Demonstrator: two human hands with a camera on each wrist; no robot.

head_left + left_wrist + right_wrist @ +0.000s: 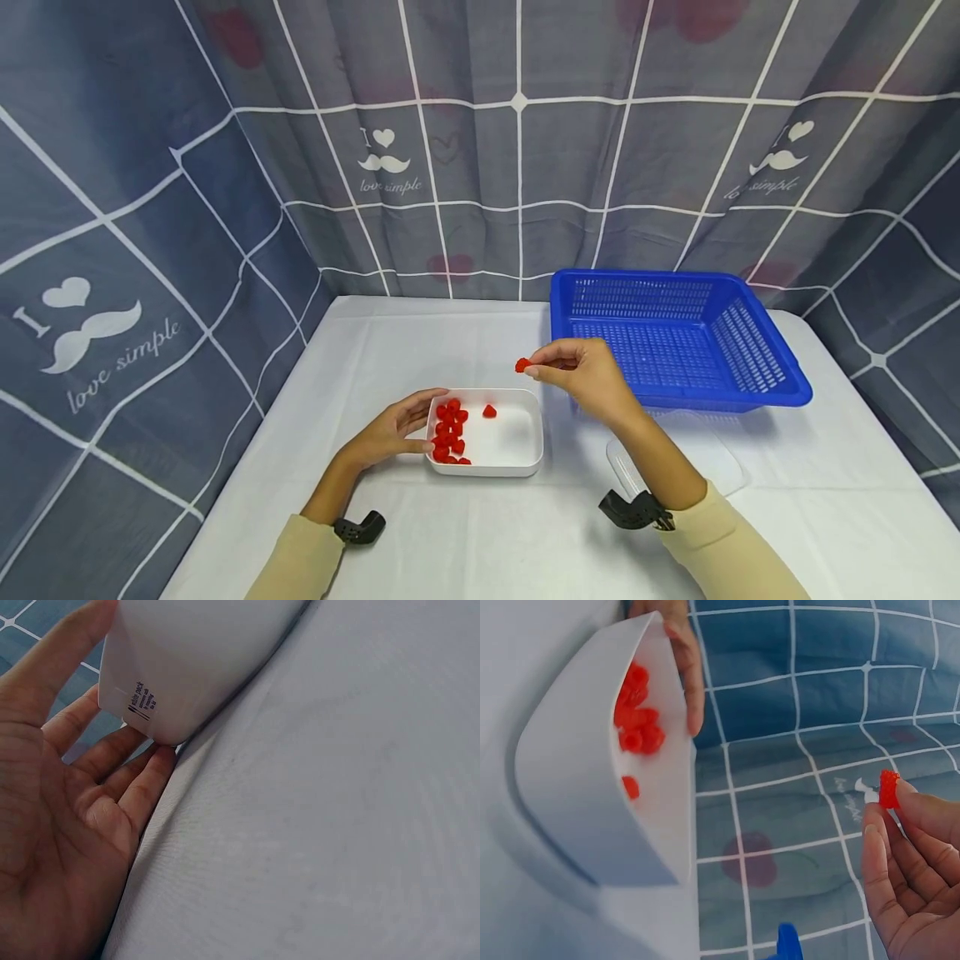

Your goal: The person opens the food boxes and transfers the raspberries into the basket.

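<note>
Between the thumb and fingertips of my right hand (581, 375) is a red raspberry (522, 365), pinched above the table just beyond the white plastic container's back right corner. The right wrist view shows this raspberry (889, 789) up close, bumpy all over. My left hand (390, 429) holds the left end of the white container (498, 468), thumb at the front and fingers at the back. In the left wrist view, small dark print marks the container's wall (176, 682). Inside, several raspberries (447, 429) crowd the left side, while a single raspberry (490, 411) lies apart near the back wall.
A blue perforated basket (772, 392) stands at the back right of the white-covered table (420, 333). Partly beneath my right forearm lies a clear plastic lid (720, 467). Gridded grey-blue curtains (480, 158) close off the back and both sides.
</note>
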